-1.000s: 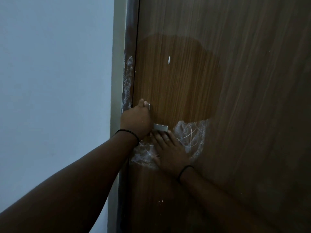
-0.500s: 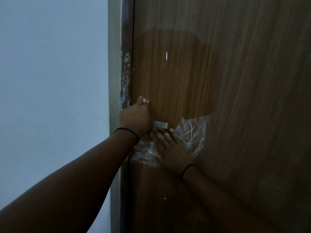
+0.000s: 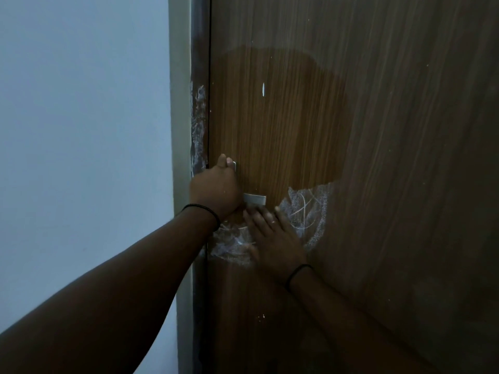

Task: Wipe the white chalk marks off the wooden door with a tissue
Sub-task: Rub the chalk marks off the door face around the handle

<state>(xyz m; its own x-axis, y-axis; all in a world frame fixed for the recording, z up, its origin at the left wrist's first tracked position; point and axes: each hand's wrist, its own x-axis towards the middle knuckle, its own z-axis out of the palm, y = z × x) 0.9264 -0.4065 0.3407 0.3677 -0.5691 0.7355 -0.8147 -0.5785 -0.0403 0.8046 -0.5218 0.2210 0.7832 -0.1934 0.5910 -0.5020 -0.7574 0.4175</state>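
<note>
The wooden door (image 3: 378, 130) fills the right of the view. White chalk marks (image 3: 305, 209) are scribbled and smeared just right of the metal door handle (image 3: 255, 198), and more smeared chalk (image 3: 229, 244) lies below the handle. My left hand (image 3: 216, 190) is closed around the inner end of the handle. My right hand (image 3: 275, 238) lies flat on the door over the chalk, its fingers stretched up to the handle's underside. No tissue shows; anything under the palm is hidden.
A darker, clean-looking patch (image 3: 283, 117) spreads above the handle, with a small white fleck (image 3: 263, 89) in it. The dark door frame (image 3: 198, 125) at the left carries chalky smears. A pale blue wall (image 3: 81, 130) stands left of the frame.
Both hands keep the same places on the handle and the chalk. Only the view has drifted slightly.
</note>
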